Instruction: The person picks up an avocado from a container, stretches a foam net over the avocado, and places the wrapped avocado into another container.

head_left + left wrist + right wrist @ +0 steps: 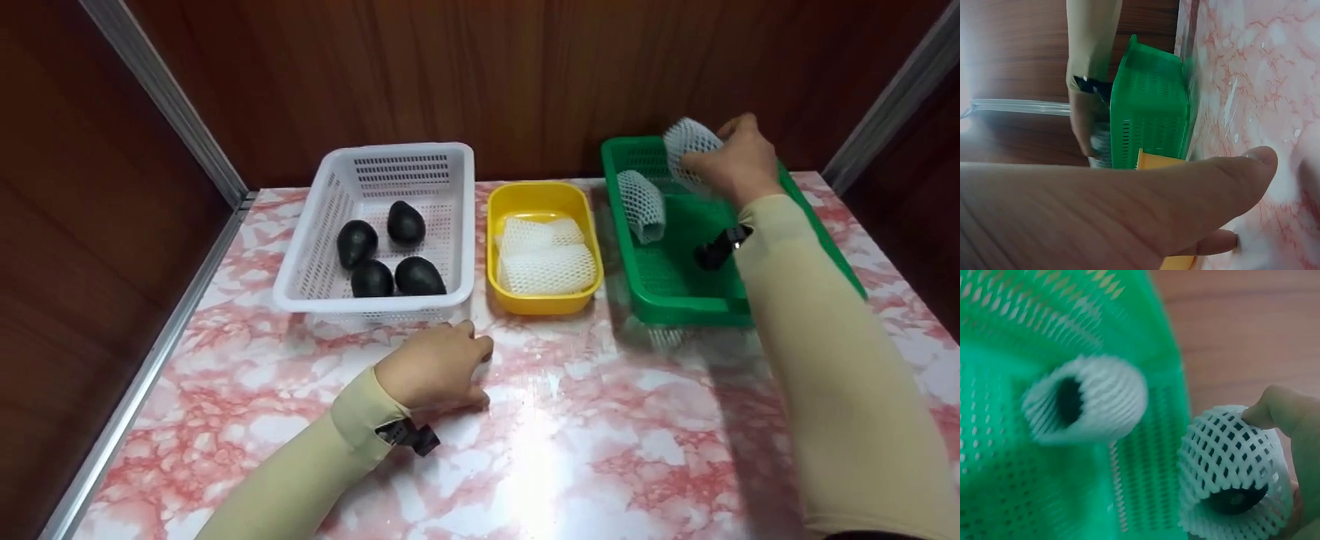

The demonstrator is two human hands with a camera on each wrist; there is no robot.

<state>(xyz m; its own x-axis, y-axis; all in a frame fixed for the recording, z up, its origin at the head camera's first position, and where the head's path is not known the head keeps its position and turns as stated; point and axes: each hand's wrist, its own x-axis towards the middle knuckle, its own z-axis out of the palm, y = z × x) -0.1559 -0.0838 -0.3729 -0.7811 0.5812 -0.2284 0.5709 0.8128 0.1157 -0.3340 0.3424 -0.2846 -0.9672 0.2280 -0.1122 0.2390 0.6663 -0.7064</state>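
Observation:
My right hand point(739, 161) holds an avocado in a white foam net sleeve point(688, 142) above the back of the green basket point(675, 306). In the right wrist view, the dark avocado point(1235, 499) shows through the open end of the net. Inside the basket, at its left side, lies another netted avocado point(640, 204). My left hand point(439, 367) is low over the table in front of the white basket point(375, 304), fingers loosely bent and holding nothing. That basket contains several bare dark avocados point(406, 223).
Between the two baskets stands a yellow tub point(544, 304) with white foam net sleeves point(547, 270) in it. The marbled red and white table point(615, 435) meets a wooden back wall point(510, 82). Wooden panels rise at both sides.

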